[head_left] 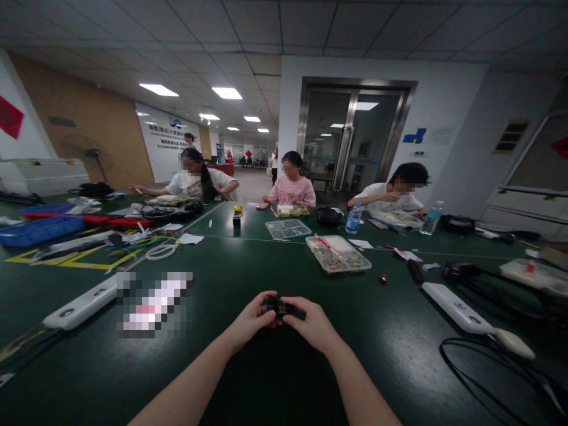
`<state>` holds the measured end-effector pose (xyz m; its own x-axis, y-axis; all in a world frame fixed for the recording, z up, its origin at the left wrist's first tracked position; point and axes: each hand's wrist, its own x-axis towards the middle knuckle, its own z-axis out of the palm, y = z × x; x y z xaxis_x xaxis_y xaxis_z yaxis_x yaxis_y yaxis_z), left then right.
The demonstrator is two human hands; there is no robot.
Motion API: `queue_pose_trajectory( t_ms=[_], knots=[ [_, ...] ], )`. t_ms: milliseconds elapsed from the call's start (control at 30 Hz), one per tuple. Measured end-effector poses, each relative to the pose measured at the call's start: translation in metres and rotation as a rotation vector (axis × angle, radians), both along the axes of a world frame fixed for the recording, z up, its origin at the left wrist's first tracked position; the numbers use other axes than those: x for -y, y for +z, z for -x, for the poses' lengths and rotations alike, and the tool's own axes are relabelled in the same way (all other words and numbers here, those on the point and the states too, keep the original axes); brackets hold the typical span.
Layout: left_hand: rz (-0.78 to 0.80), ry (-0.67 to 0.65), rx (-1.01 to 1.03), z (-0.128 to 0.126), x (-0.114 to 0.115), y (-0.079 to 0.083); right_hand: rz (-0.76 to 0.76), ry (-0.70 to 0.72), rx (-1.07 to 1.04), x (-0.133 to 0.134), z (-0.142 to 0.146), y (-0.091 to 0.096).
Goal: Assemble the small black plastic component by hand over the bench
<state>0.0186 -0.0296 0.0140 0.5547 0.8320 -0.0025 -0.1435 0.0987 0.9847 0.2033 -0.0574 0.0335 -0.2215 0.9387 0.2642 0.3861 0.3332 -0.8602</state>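
Three people (290, 183) sit at the far side of the table (248, 260), and two water bottles (354, 219) stand near them. Two clear compartment trays (338, 253) lie mid-table, and two long white bars (459, 310) lie near its left and right edges. The left hand (251, 322) and right hand (313, 322) together grip one small dark part (277, 306), and one blue bin (35, 229) sits far left.

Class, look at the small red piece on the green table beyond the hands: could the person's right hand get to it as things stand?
Probably yes: bare green table lies between the right hand and the small red piece. But both hands, left hand too, grip a small black part.
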Motion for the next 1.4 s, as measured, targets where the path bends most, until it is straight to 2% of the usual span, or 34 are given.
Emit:
queue_pose_trajectory(
  t_ms=[167,467,667,933,1100,1400],
  knots=[
    [0.004,-0.001,-0.013,-0.0015,0.0021,0.0025,0.026,-0.04,-0.025,-0.0012,0.0016,-0.0025],
    [0.007,0.138,-0.107,-0.0099,0.0018,-0.0007,0.026,-0.015,0.044,0.0017,0.0077,-0.0015],
    [0.05,0.098,-0.052,-0.0072,-0.0001,-0.0027,0.022,-0.012,0.093,0.0006,0.0042,-0.0005],
    [0.1,0.027,0.201,-0.0035,0.0021,-0.0004,0.015,-0.064,0.065,-0.0021,0.0002,-0.0002],
    [0.094,0.035,0.211,-0.0036,-0.0002,-0.0019,-0.001,-0.047,0.054,-0.0007,0.0017,0.0018],
    [0.088,0.031,0.228,-0.006,-0.0009,-0.0031,-0.047,-0.068,0.081,-0.0046,0.0017,-0.006]
  ],
)
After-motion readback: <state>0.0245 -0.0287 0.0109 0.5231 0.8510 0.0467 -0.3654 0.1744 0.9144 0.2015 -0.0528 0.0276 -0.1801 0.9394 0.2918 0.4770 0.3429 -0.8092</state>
